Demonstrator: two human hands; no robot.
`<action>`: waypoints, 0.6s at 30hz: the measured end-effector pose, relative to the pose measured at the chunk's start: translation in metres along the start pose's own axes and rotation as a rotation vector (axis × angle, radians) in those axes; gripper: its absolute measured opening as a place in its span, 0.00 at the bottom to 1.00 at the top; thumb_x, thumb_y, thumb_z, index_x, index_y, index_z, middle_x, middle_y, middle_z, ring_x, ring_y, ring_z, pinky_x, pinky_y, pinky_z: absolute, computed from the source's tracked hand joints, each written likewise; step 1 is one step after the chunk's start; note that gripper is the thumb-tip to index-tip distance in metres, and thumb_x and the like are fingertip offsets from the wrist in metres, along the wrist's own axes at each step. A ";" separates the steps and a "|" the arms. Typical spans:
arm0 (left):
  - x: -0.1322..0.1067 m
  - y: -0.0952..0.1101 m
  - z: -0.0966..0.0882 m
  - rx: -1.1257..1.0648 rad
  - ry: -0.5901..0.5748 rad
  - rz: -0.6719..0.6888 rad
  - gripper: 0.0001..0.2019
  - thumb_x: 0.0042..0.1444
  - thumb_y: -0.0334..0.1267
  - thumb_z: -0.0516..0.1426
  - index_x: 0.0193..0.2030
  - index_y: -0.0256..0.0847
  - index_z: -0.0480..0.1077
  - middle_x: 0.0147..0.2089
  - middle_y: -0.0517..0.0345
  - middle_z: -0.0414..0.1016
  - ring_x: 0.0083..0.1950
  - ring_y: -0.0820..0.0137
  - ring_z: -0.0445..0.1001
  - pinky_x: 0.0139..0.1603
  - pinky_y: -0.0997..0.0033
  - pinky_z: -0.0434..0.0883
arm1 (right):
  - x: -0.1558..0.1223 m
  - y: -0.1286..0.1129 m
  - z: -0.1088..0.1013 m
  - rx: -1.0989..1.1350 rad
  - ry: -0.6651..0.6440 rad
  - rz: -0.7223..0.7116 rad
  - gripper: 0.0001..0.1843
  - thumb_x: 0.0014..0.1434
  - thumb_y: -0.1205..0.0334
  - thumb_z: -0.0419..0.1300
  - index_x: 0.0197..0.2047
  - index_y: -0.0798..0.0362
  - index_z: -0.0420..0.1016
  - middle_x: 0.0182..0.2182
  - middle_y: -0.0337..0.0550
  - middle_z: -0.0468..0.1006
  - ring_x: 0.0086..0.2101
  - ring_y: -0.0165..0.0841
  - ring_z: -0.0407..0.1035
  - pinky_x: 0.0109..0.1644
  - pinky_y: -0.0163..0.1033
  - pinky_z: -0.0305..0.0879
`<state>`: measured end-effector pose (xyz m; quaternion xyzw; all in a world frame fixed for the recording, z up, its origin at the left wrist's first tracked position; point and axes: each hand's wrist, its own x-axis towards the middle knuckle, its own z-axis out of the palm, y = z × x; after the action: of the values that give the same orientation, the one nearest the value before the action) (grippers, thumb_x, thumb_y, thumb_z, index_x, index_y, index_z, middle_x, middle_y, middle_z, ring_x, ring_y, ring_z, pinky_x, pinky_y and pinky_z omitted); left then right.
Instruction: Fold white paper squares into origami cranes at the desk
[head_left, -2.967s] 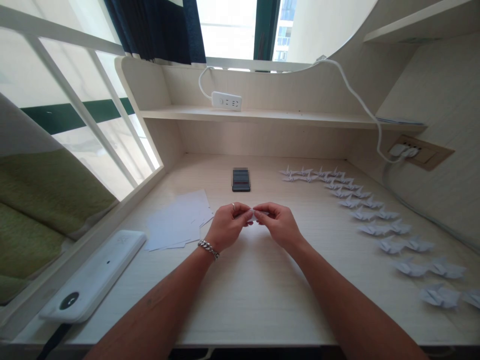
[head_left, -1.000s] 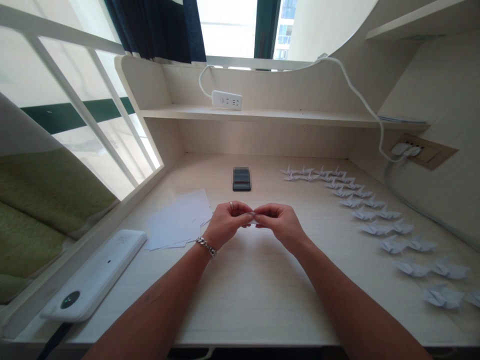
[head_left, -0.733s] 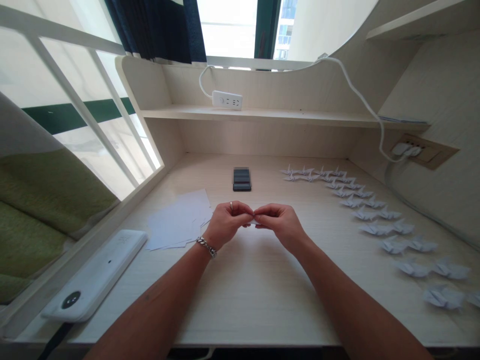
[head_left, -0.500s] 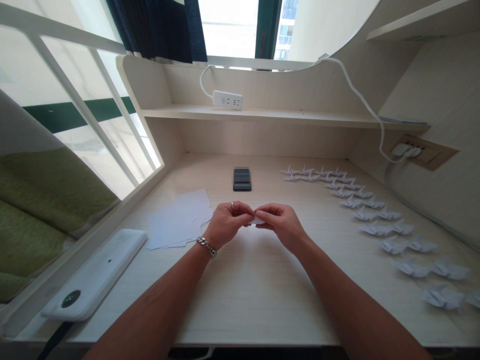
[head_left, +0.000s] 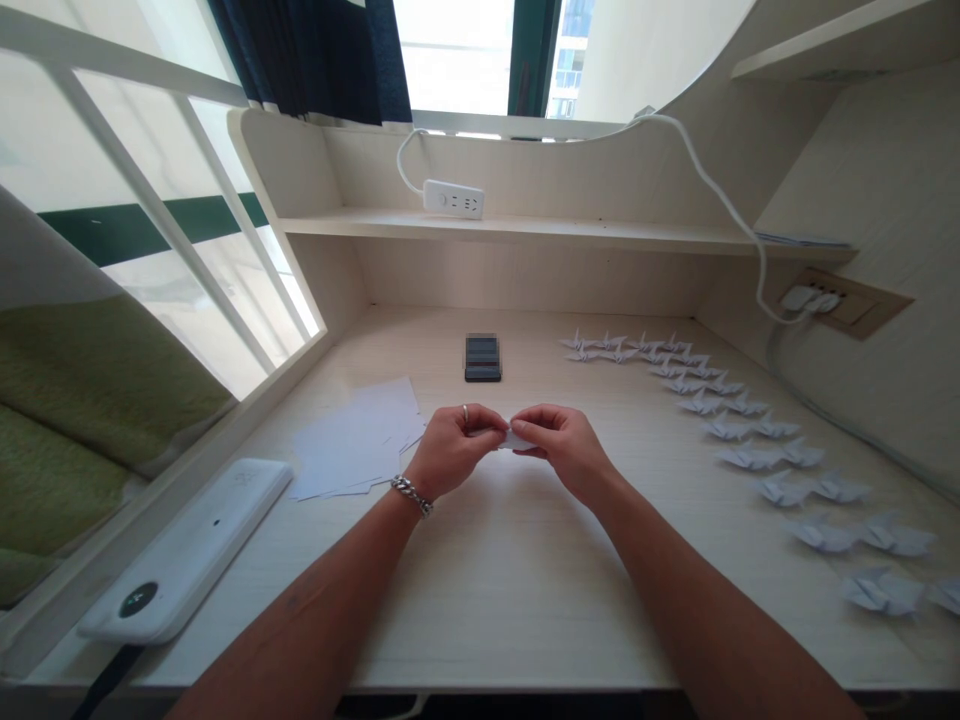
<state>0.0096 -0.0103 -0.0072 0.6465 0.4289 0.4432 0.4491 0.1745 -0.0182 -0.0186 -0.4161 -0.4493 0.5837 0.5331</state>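
Head camera view: a person's left hand and right hand meet above the middle of a pale wood-grain tabletop, both narrowly pinching a small folded piece of white paper between them. The fingers hide most of it, so its shape cannot be told. A ring sits on a left-hand finger, and a chain bracelet circles the left wrist. Loose white paper sheets lie overlapping just beside the left hand, toward the tabletop's left edge. A black smartphone, its screen blurred, lies ahead of the hands, near the back edge. White origami cranes stand in paired rows along the right side, running from the back edge toward the front right corner. A white oblong device with a round dark button lies along the left edge. Above the back edge, a white power strip rests on a shelf, and a white cable drops to a wall socket on the right.
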 end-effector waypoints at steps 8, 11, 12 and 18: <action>0.001 -0.004 0.001 -0.094 -0.016 -0.006 0.05 0.43 0.30 0.63 0.30 0.35 0.74 0.29 0.57 0.77 0.31 0.73 0.74 0.34 0.75 0.70 | 0.002 0.006 -0.004 -0.059 0.000 -0.050 0.13 0.39 0.60 0.72 0.30 0.56 0.79 0.26 0.42 0.79 0.28 0.33 0.72 0.37 0.42 0.71; 0.002 -0.005 0.001 -0.142 -0.021 -0.017 0.06 0.43 0.29 0.63 0.30 0.34 0.73 0.28 0.58 0.76 0.29 0.73 0.74 0.33 0.73 0.71 | 0.002 0.007 -0.005 -0.128 0.015 -0.097 0.13 0.40 0.60 0.71 0.30 0.56 0.79 0.26 0.42 0.79 0.28 0.32 0.72 0.36 0.40 0.69; 0.002 -0.005 0.001 -0.152 -0.021 -0.021 0.06 0.43 0.29 0.63 0.31 0.34 0.72 0.28 0.58 0.76 0.29 0.73 0.74 0.33 0.73 0.71 | 0.002 0.007 -0.005 -0.149 0.020 -0.112 0.12 0.40 0.60 0.71 0.30 0.56 0.79 0.26 0.42 0.79 0.28 0.32 0.71 0.35 0.39 0.69; 0.003 -0.005 0.001 -0.200 -0.026 -0.034 0.08 0.44 0.31 0.64 0.32 0.33 0.72 0.30 0.56 0.76 0.30 0.72 0.75 0.34 0.71 0.73 | 0.002 0.007 -0.004 -0.219 0.042 -0.184 0.11 0.43 0.59 0.70 0.30 0.56 0.78 0.26 0.43 0.79 0.29 0.33 0.71 0.35 0.39 0.68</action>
<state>0.0103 -0.0070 -0.0116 0.5970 0.3874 0.4676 0.5243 0.1764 -0.0160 -0.0266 -0.4409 -0.5355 0.4710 0.5450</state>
